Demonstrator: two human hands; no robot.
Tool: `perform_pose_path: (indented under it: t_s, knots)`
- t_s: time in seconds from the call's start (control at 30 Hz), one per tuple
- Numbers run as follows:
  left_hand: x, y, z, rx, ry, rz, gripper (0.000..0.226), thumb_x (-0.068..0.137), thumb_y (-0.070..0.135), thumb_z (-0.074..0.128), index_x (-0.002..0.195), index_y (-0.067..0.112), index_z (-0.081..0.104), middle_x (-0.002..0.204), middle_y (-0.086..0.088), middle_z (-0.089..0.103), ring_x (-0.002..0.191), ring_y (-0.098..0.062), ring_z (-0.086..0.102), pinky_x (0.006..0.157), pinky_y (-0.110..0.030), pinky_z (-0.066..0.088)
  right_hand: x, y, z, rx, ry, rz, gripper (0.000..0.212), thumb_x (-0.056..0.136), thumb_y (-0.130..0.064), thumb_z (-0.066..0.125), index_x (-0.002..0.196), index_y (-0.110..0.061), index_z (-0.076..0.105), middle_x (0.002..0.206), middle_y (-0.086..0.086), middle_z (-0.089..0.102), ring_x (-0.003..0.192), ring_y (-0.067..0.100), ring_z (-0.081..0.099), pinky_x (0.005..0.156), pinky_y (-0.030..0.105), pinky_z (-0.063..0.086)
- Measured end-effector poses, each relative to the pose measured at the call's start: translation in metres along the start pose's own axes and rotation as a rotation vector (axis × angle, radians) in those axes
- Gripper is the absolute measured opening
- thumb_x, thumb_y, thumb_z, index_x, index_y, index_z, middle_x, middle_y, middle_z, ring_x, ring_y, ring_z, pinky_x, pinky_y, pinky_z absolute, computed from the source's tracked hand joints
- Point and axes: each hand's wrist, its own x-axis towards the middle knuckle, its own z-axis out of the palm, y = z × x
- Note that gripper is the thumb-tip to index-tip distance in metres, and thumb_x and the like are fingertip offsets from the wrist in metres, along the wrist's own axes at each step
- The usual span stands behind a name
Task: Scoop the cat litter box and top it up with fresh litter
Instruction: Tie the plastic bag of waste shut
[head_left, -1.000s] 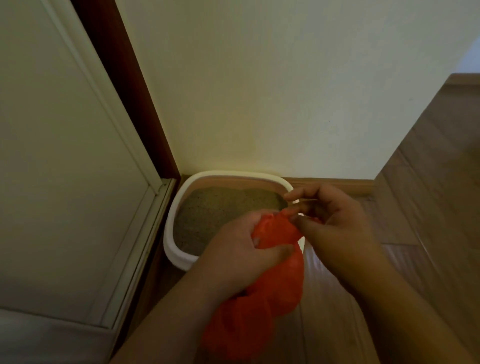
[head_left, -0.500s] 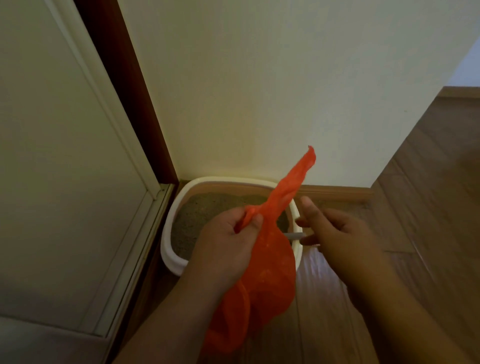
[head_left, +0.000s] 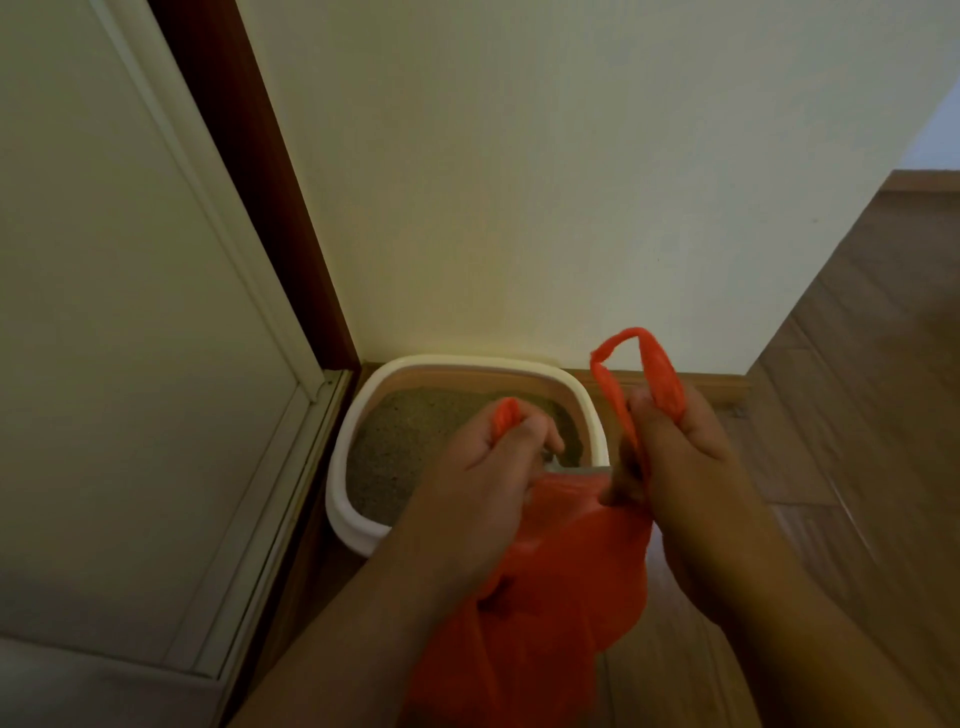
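Note:
An orange plastic bag (head_left: 561, 582) hangs in front of me, over the near right corner of the litter box. My left hand (head_left: 483, 467) grips one bag handle, its tip sticking out above the fist. My right hand (head_left: 680, 452) grips the other handle, which loops up above the fingers. The white litter box (head_left: 353, 441) sits on the floor in the corner, holding grey-brown litter (head_left: 410, 431). A small grey piece (head_left: 571, 470), perhaps a scoop handle, shows between my hands.
A cream wall (head_left: 519, 182) rises right behind the box. A pale door (head_left: 114, 338) and a dark red-brown frame (head_left: 260, 197) stand on the left. Wooden floor (head_left: 857, 415) stretches to the right of the box.
The right hand, empty half a second ago, now holds the second bag handle. The two hands have pulled apart and the bag mouth is spread between them.

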Motion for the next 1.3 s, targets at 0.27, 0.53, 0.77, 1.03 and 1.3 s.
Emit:
perform_pose_path:
  t_s: [0.27, 0.53, 0.77, 1.03, 1.3]
  knots:
    - [0.003, 0.009, -0.002, -0.151, -0.024, 0.026, 0.043, 0.095, 0.054, 0.032, 0.121, 0.044, 0.065, 0.067, -0.001, 0.051, 0.057, -0.013, 0.041, 0.057, -0.033, 0.034, -0.008, 0.0, 0.013, 0.137, -0.081, -0.021, 0.052, 0.078, -0.003, 0.062, 0.111, -0.038, 0.045, 0.094, 0.018, 0.058, 0.073, 0.022, 0.055, 0.064, 0.039, 0.045]
    - [0.001, 0.004, -0.007, -0.008, 0.088, 0.026, 0.03, 0.1, 0.018, 0.05, 0.11, 0.045, 0.057, 0.075, 0.006, 0.071, 0.064, -0.018, 0.063, 0.066, -0.049, 0.053, -0.006, 0.001, 0.011, 0.003, -0.12, -0.114, 0.012, 0.096, 0.008, 0.044, 0.086, 0.001, 0.045, 0.075, 0.012, 0.071, 0.061, 0.026, 0.053, 0.053, 0.032, 0.04]
    - [0.002, 0.008, -0.007, -0.016, 0.006, 0.067, 0.042, 0.101, 0.012, 0.056, 0.129, 0.038, 0.039, 0.093, 0.007, 0.078, 0.071, -0.013, 0.068, 0.065, -0.03, 0.049, -0.004, -0.003, 0.005, 0.288, -0.065, -0.016, 0.012, 0.08, -0.003, 0.067, 0.091, -0.002, 0.072, 0.079, 0.013, 0.07, 0.066, 0.019, 0.064, 0.057, 0.025, 0.053]
    - [-0.001, 0.009, -0.008, -0.036, -0.075, 0.065, 0.073, 0.097, 0.024, 0.062, 0.151, 0.052, 0.019, 0.081, -0.005, 0.076, 0.068, -0.01, 0.067, 0.067, -0.03, 0.05, -0.014, -0.01, 0.008, 0.276, -0.369, 0.01, 0.03, 0.086, -0.026, 0.062, 0.109, -0.012, 0.076, 0.082, 0.021, 0.071, 0.077, 0.029, 0.072, 0.072, 0.031, 0.058]
    - [-0.003, 0.005, -0.01, 0.05, -0.251, -0.022, 0.075, 0.093, 0.034, 0.07, 0.147, 0.048, 0.02, 0.086, -0.004, 0.078, 0.084, -0.021, 0.076, 0.091, -0.049, 0.057, -0.009, -0.012, 0.005, 0.242, -0.141, -0.094, 0.03, 0.092, -0.032, 0.054, 0.093, -0.012, 0.076, 0.074, 0.009, 0.071, 0.061, 0.022, 0.064, 0.063, 0.037, 0.057]
